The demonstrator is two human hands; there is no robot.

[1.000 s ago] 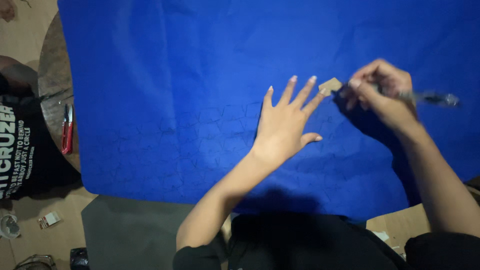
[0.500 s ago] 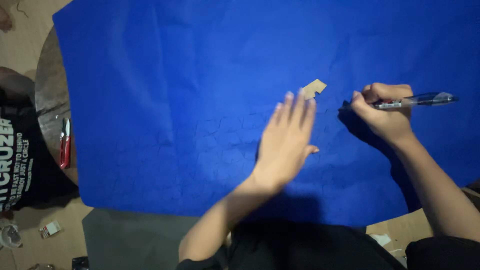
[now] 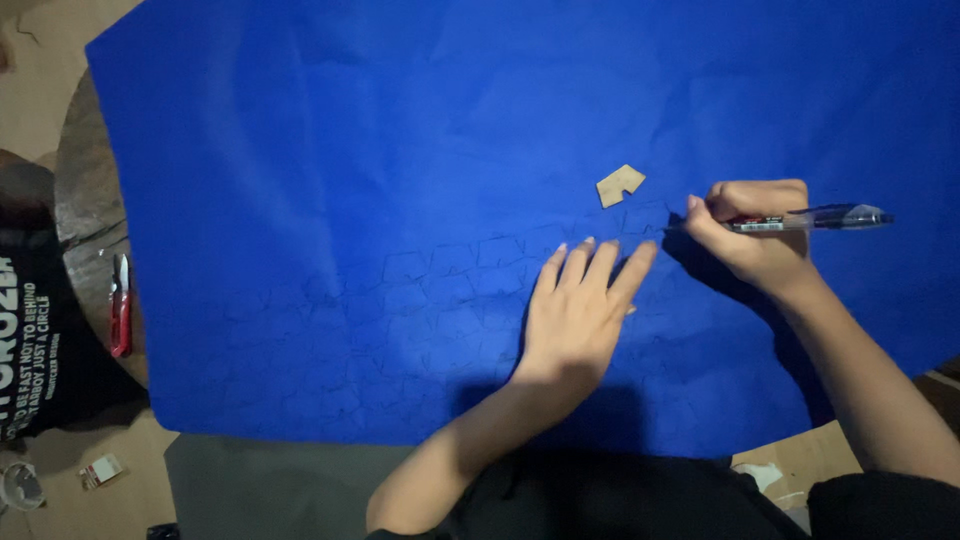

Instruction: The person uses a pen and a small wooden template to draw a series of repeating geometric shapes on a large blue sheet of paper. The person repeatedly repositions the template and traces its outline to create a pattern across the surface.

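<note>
**Flat hand slides down, template left lying free**

Since the earlier frame the left hand [image 3: 578, 318] has dropped toward 6 o'clock and away from the small tan template [image 3: 620, 185], which now lies alone on the blue sheet [image 3: 300, 200], touched by neither hand. The right hand [image 3: 752, 228] has settled at 3 o'clock of the template, just beside it.

The left hand lies palm down, fingers straight and close together, pressing the sheet and gripping nothing. The right hand's fingers are curled tight around a clear-barrelled pen [image 3: 808, 219], its tip pointing toward 9 o'clock at the sheet; whether the tip touches I cannot tell.

Faint rows of traced outlines run from the left hand toward 9 o'clock.

Risks, as I judge them: the template is loose, so a brush from the pen hand's knuckles could knock it askew. The creased sheet could ride up under the pen if the left hand's pressure eases, wobbling a line.

At 9 o'clock, off the sheet, red-handled snips [image 3: 121, 305] lie on a round wooden table [image 3: 85, 190].
</note>
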